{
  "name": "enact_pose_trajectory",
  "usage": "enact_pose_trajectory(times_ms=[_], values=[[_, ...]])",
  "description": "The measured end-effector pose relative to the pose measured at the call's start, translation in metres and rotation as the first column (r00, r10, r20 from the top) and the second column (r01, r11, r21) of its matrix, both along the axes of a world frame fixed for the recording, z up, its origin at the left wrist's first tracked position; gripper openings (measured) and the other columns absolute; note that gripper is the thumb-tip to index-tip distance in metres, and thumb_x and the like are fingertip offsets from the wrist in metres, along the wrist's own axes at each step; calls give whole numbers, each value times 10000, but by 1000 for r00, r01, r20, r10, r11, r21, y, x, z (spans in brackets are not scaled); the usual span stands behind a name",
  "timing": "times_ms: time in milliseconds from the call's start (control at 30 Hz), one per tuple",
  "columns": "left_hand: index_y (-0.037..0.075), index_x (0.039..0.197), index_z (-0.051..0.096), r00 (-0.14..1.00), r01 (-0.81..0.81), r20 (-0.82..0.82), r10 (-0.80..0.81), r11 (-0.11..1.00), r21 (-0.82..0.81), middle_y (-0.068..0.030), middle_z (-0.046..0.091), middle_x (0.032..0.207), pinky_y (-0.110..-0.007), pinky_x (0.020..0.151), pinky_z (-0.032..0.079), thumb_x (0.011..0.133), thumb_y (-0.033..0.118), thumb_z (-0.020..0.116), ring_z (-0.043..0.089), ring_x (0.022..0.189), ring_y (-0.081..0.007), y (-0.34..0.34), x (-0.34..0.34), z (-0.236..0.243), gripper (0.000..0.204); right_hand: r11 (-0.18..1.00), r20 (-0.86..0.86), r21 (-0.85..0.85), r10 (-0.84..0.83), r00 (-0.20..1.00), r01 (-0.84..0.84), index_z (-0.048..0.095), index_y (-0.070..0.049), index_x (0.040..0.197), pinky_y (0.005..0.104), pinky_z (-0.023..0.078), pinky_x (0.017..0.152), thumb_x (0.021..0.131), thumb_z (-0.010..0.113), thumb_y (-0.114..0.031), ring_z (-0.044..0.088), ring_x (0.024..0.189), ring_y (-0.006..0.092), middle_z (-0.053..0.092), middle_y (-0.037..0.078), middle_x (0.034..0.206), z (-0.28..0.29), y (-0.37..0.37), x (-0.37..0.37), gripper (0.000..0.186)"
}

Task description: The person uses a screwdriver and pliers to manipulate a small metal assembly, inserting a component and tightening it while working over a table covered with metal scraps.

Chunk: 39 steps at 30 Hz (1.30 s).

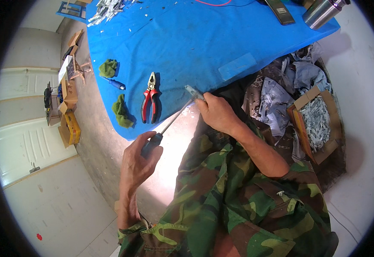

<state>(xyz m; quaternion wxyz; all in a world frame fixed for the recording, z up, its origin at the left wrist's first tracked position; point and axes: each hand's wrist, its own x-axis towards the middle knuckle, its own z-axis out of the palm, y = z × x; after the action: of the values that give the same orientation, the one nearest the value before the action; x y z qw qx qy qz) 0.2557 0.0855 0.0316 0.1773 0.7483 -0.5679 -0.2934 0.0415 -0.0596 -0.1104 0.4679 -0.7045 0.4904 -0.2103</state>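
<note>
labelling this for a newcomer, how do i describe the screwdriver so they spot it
Find the big blue cloth. Just below its near left corner, the left hand grips the screwdriver by its bluish handle, the long shaft angling up toward the right hand. Unlike the red-handled pliers lying there, it is held.

No text I can read; I only make out a pale label [281,10] on the dark phone [286,18], too small.
</note>
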Motion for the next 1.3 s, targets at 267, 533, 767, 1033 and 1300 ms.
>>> enact_pose_trajectory(times_ms=[267, 533, 767, 1033, 1300], values=[[3, 1279, 652, 979, -102, -164, 118, 989, 103, -55, 699, 879, -269, 596, 471, 925, 137, 701, 581, 655, -97, 7, 12, -5, 382, 990, 157, 140, 15, 987, -38, 620, 65, 908, 556, 490, 726, 1021, 604, -310, 644, 828, 521, 652, 330, 854, 5, -7, -5, 393], [2, 1251, 674, 987, -91, -128, 99, 994, 67, -55, 715, 901, -278, 678, 513, 895, 96, 731, 627, 733, -116, 0, 10, -1, 373, 956, 262, 286, -18, 965, -60, 620, 64, 921, 504, 485, 705, 1039, 587, -318, 645, 741, 423, 649, 277, 804, -1, -6, -4, 401], [3, 1242, 681, 985, -75, -147, 88, 993, 93, -73, 743, 928, -293, 710, 524, 886, 114, 751, 644, 770, -125, -7, 8, 1, 379, 931, 259, 351, 0, 966, -94, 623, 55, 930, 472, 484, 712, 1051, 563, -314, 606, 729, 286, 632, 212, 787, -2, -10, -6, 393], [-1, 1251, 675, 981, -81, -169, 93, 994, 77, -81, 744, 948, -289, 723, 520, 896, 100, 743, 641, 796, -119, -2, 15, -7, 375, 901, 338, 417, -29, 941, -122, 613, 40, 902, 432, 459, 693, 1056, 538, -302, 524, 727, 199, 574, 123, 742, -3, -9, -4, 382], [5, 1262, 670, 985, -64, -157, 77, 994, 87, -81, 739, 946, -291, 730, 522, 901, 104, 746, 642, 800, -117, -5, 15, -6, 383, 904, 312, 404, 3, 950, -135, 614, 49, 911, 448, 458, 689, 1055, 544, -304, 548, 707, 248, 584, 176, 740, -4, -10, -5, 388]])
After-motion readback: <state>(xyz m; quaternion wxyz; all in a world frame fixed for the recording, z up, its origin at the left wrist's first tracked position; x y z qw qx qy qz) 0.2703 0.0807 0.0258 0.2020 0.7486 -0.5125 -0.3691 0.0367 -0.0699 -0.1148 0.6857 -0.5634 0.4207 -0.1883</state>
